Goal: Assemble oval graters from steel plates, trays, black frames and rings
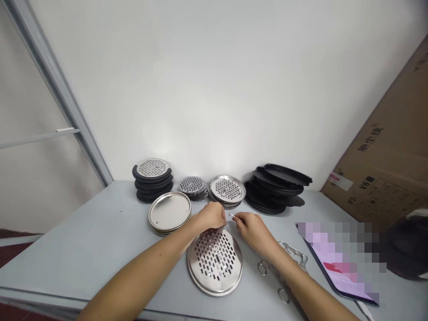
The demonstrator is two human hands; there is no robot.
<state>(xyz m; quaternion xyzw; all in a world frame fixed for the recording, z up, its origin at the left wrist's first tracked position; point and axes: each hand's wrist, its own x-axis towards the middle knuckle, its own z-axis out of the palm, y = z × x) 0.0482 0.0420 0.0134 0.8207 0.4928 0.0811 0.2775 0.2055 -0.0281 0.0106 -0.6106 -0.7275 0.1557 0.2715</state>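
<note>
In front of me lies a round, shiny metal disc with slotted holes (216, 263), a raised rim around it. My left hand (214, 216) is closed at the disc's far edge, and its fingertips are turned away, so what they grip is hidden. Part of a thin metal ring (226, 228) shows just under that hand. Just right of it, my right hand (250, 226) pinches a small, bright metal hook (231, 216) between thumb and forefinger. The hook's curved end points toward my left hand.
Behind stand stacks of plain metal discs (170, 210), small grater discs (193, 184), larger grater discs (228, 189), black-rimmed discs (153, 180) and black trays (281, 185). Loose metal rings (263, 267), a tablet (344, 267) and a cardboard box (384, 160) are on the right.
</note>
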